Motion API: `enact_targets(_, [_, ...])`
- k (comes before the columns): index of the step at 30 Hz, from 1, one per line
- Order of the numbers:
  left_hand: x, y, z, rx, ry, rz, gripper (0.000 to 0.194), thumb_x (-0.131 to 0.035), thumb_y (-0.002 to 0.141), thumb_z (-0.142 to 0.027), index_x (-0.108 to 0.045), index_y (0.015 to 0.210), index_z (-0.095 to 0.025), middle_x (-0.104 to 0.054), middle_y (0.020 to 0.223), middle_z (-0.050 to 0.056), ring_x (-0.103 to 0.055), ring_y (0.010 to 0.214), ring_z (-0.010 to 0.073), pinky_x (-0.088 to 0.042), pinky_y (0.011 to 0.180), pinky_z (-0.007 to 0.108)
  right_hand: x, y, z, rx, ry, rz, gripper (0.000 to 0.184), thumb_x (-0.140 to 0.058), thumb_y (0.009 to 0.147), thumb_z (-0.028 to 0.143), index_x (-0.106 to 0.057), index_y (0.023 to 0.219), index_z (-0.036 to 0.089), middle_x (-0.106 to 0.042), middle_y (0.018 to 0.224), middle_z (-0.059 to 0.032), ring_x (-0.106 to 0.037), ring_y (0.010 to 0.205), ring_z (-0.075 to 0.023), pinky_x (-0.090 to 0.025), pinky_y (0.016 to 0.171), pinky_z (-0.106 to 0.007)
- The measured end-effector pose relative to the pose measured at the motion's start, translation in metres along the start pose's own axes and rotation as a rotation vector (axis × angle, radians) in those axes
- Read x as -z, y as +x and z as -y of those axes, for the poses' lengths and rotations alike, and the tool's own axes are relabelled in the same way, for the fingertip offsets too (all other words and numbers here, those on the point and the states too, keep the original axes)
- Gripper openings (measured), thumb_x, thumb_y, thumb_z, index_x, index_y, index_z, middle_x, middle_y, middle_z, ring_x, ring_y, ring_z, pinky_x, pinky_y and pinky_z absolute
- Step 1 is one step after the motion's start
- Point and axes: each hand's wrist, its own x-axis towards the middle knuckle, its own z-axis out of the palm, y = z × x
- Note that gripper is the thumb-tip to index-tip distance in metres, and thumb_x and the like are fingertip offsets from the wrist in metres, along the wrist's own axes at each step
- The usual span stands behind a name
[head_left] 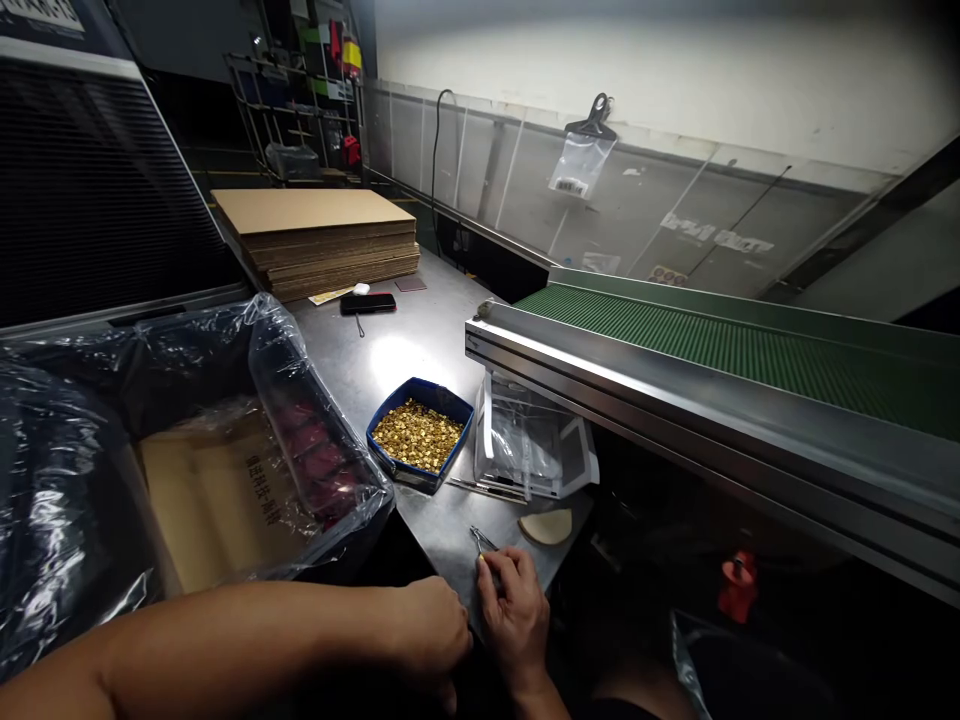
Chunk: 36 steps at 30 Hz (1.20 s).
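Head view, looking down at a grey metal table (431, 300) with both hands at its near corner. Right hand (516, 612) at the table edge, thumb and forefinger pinched on a small gold-coloured piece (481, 557), only a speck of it visible. Just beyond those fingertips, a slim silver metal hand tool (477, 537), tips pointing away; can't tell whether held or just lying there. Left hand (433, 622) close by on the left, back up, fingers curled under; contents hidden, can't tell whether gripping anything.

Past the hands, a dark-blue, open-topped angular box (450, 402), well filled with small shiny gold-coloured metal pieces (418, 436). Right beside it, clear plastic bags (517, 445) in a pale tray, partly under the end of a green ribbed conveyor belt (675, 345). Thin sticks along the near side of the bags. Nearer the right hand, an off-white half-round pad (546, 527), flat on the table. Far end: flat brown cardboard stack (330, 225), with a black phone (367, 303) in front. On the left, a plastic-lined dark bin (274, 345) with brown cardboard inside.
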Motion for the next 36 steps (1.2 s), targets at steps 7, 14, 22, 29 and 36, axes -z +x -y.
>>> enact_targets(7, [0.005, -0.001, -0.004, 0.031, -0.006, 0.048, 0.055, -0.069, 0.08, -0.065, -0.076, 0.093, -0.012, -0.075, 0.08, 0.014, -0.069, 0.064, 0.032, -0.055, 0.058, 0.041, 0.002, 0.003, 0.003, 0.112, -0.014, 0.046, 0.013, -0.059, 0.093, 0.025, -0.071, 0.098, 0.026, -0.07, 0.093, -0.0054, -0.066, 0.085, -0.0197, -0.05, 0.078, -0.03])
enact_targets(14, [0.004, -0.001, -0.003, 0.019, -0.016, 0.049, 0.053, -0.071, 0.081, -0.061, -0.075, 0.099, -0.011, -0.075, 0.086, 0.016, -0.071, 0.069, 0.0325, -0.057, 0.063, 0.042, 0.0, 0.003, 0.003, 0.112, -0.017, 0.004, 0.009, -0.059, 0.094, 0.022, -0.067, 0.095, 0.024, -0.069, 0.088, -0.0039, -0.066, 0.082, -0.0177, -0.048, 0.076, -0.028])
enact_targets(22, [0.003, -0.002, -0.004, 0.014, -0.028, 0.018, 0.056, -0.072, 0.078, -0.065, -0.075, 0.093, -0.011, -0.075, 0.079, 0.014, -0.07, 0.064, 0.0316, -0.054, 0.056, 0.04, 0.002, -0.001, 0.004, 0.167, -0.043, -0.042, 0.011, -0.057, 0.094, 0.019, -0.066, 0.099, 0.022, -0.07, 0.094, -0.0076, -0.068, 0.086, -0.0187, -0.053, 0.078, -0.028])
enact_targets(29, [-0.005, 0.003, -0.002, 0.026, -0.033, -0.032, 0.047, -0.075, 0.076, -0.061, -0.075, 0.086, -0.014, -0.074, 0.074, 0.012, -0.069, 0.061, 0.0296, -0.051, 0.056, 0.038, 0.004, 0.003, 0.004, 0.234, -0.067, 0.033, 0.014, -0.061, 0.093, 0.021, -0.069, 0.102, 0.025, -0.073, 0.105, -0.0057, -0.071, 0.094, -0.02, -0.055, 0.084, -0.029])
enact_targets(36, [-0.004, 0.002, -0.003, 0.027, -0.04, -0.036, 0.05, -0.074, 0.076, -0.062, -0.076, 0.091, -0.014, -0.075, 0.077, 0.012, -0.069, 0.065, 0.0303, -0.052, 0.061, 0.04, 0.0, 0.004, 0.002, 0.209, -0.065, -0.059, 0.012, -0.057, 0.096, 0.026, -0.069, 0.095, 0.024, -0.071, 0.094, -0.0036, -0.07, 0.086, -0.0162, -0.056, 0.078, -0.026])
